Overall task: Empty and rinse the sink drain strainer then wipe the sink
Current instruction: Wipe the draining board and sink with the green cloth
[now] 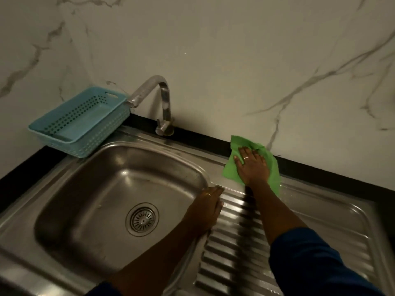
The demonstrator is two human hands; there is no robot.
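Note:
A stainless steel sink [100, 167] fills the lower left, with a round slotted drain strainer [142, 219] seated in its bottom. My right hand [251, 165] lies flat with spread fingers on a green cloth [271, 167], pressing it onto the back strip of the ribbed drainboard [235, 242] beside the wall. My left hand [206, 208] rests on the basin's right rim, its fingers curled over the edge and holding nothing else.
A curved metal tap [164, 103] stands behind the basin, spout turned left. A light blue perforated plastic basket [81, 120] sits at the back left corner on the black counter [320, 169]. A marble-patterned wall [235, 60] rises behind.

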